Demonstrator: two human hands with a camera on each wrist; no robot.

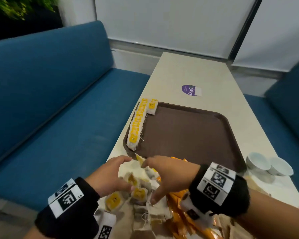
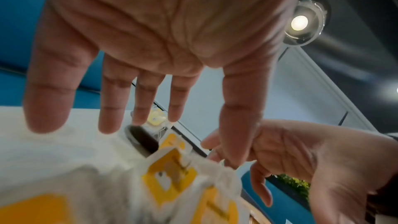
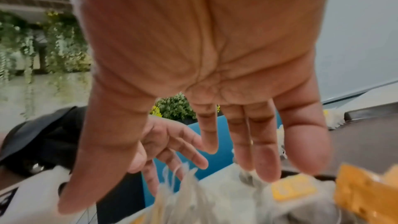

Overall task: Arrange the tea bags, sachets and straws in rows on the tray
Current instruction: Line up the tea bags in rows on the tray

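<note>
Both hands hover spread-fingered over a loose heap of tea bags (image 1: 136, 190) at the near end of a pale desk (image 1: 205, 75). The left hand (image 1: 110, 175) and right hand (image 1: 167, 175) hang with fingers straight and apart, gripping nothing. The bags are white paper pouches with square yellow tags and thin white strings, lying tangled. Orange sachets (image 1: 185, 219) lie beside them under the right wrist. On the brown tray (image 1: 188, 135) just beyond, a tidy overlapping row of tea bags (image 1: 137, 123) lines the left rim, and one more bag (image 1: 152, 106) sits at the far corner.
</note>
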